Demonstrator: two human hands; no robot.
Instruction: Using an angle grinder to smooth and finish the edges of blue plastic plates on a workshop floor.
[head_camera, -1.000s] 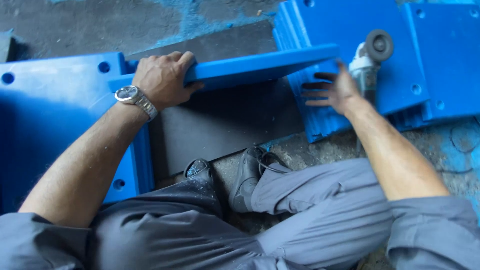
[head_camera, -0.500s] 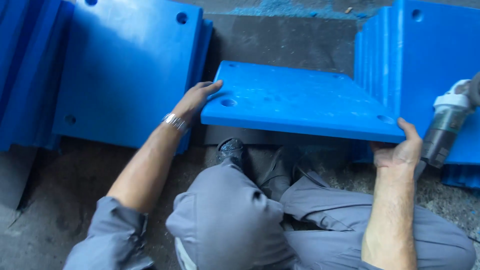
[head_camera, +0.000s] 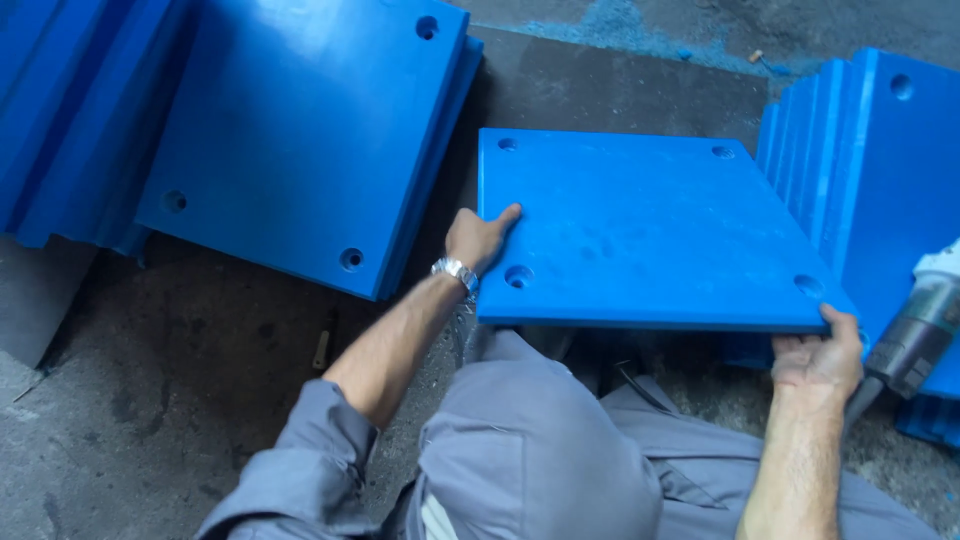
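blue plate (head_camera: 650, 225) | square, flat, corner holes | both hands hold edges

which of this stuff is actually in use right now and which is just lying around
In use: blue square plate, left hand on its left edge, right hand gripping its near right corner.
Lying about: leaning plates at left, stacked plates at right, power tool.

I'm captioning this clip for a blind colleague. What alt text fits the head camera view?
Seen from above, a person in grey work clothes holds a square blue plastic plate flat over their lap, left hand gripping its left edge and right hand its near right corner. Stacks of similar blue plates lean on both sides, and a power tool lies at right.
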